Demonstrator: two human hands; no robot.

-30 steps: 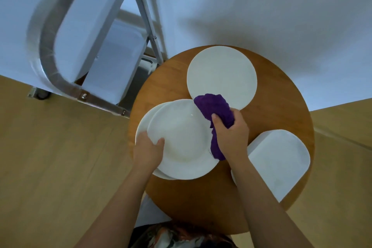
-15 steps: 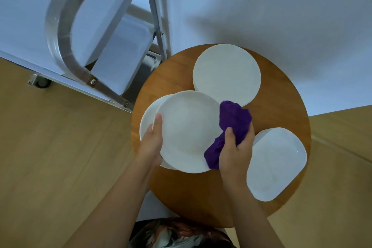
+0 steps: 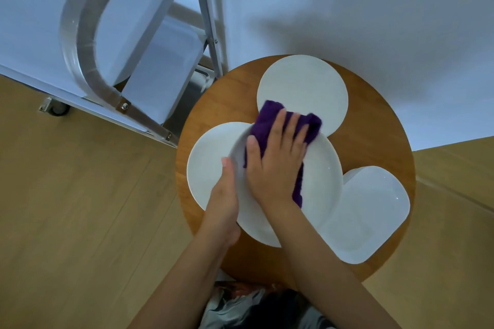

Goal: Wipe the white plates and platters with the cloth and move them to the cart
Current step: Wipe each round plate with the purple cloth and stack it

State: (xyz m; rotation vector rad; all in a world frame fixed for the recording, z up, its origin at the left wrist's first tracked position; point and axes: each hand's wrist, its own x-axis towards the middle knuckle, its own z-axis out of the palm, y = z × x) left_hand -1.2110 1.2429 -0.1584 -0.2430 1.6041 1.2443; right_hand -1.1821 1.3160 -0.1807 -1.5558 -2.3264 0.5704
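My right hand (image 3: 275, 160) lies flat with straight fingers on the purple cloth (image 3: 267, 120), pressing it onto a round white plate (image 3: 320, 181). My left hand (image 3: 224, 192) grips that plate's left rim, thumb on top. The plate overlaps a second round plate (image 3: 205, 168) beneath it on the left. A third round plate (image 3: 302, 85) lies at the back of the round wooden table (image 3: 374, 136). A white rectangular platter (image 3: 374, 214) sits at the right.
The cart (image 3: 88, 72), with a metal frame and white shelves (image 3: 160, 75), stands to the left of the table against a white wall, with a caster (image 3: 57, 109) on the wooden floor. Its frame nearly touches the table's left edge.
My right hand has swept the cloth from the plate's right edge up and left to its far rim and now lies flat. The left hand has shifted along the rim towards the middle.
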